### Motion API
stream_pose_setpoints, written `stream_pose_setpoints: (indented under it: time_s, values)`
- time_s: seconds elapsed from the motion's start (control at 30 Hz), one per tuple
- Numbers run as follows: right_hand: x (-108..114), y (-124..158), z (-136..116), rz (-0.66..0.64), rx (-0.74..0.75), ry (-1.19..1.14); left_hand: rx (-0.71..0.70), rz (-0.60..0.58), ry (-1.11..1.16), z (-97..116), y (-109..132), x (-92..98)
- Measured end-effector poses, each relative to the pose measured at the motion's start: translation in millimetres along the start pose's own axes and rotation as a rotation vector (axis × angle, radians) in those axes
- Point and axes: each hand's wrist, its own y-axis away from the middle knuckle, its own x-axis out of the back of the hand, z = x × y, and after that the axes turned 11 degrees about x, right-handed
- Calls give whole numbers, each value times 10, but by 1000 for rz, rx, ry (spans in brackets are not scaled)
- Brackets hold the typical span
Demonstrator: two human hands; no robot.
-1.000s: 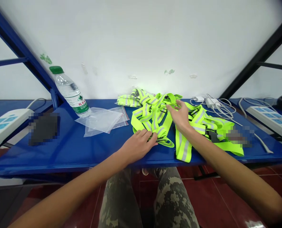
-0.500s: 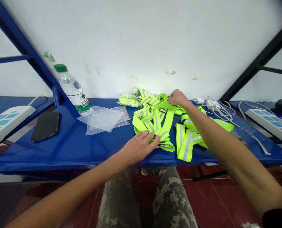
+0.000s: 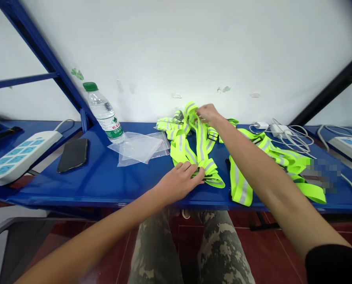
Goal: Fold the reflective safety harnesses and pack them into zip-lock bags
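Observation:
A neon yellow reflective strap vest (image 3: 198, 152) lies stretched across the blue table (image 3: 105, 181). My left hand (image 3: 180, 182) rests on its near end close to the table's front edge, fingers closed on the folded straps. My right hand (image 3: 207, 113) is at the far end near the wall, pinching the straps and lifting them a little. More neon yellow straps (image 3: 267, 157) lie in a heap to the right, partly under my right forearm.
A water bottle (image 3: 103, 112) stands at the back left beside clear plastic bags (image 3: 137, 146). A black phone (image 3: 73, 154) lies further left. White power strips (image 3: 19, 156) sit on both sides, with chargers and cables (image 3: 282, 132) at the back right.
My right hand has moved from the middle of the strap heap toward the wall, drawing one vest out lengthwise. My left hand stayed on the near end. The view shifted left.

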Motion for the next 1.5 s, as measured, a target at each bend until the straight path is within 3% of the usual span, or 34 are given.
stream_pose_setpoints:
  time_s: [0.1,0.27,0.33,0.47,0.53,0.63,0.8,1.0,1.13,1.37,1.5]
  values:
    - [85,141,150,-114,-1,79,16,-7,22,-16,-19,-18]
    - [447,498,44,-396,342,497,29,-34,41,-36,-63,-19]
    - [569,807,-75,-439,475,623,29,-42,51,-41,-72,-19]
    - [680,1632,-269,-404,730,574,51,-59,93,-57,-89,-26]
    - [669,1976,-263,-534,754,574,77,-89,134,-65,-102,-24]
    - [610,2238,-109,-537,730,643,107,-126,193,-68,-115,-8]
    - [502,2253,120,-459,741,571,114,-141,213,-67,-118,27]
    - [448,2182,67,-461,685,459,148,-164,315,-135,-167,55]
    - [447,2071,33,-479,577,377,190,-106,422,-209,-229,-34]
    - [373,1918,39,-522,258,292,450,-94,543,-276,-417,-188]
    - [316,1894,69,-472,244,221,525,-66,415,-272,-449,-236]
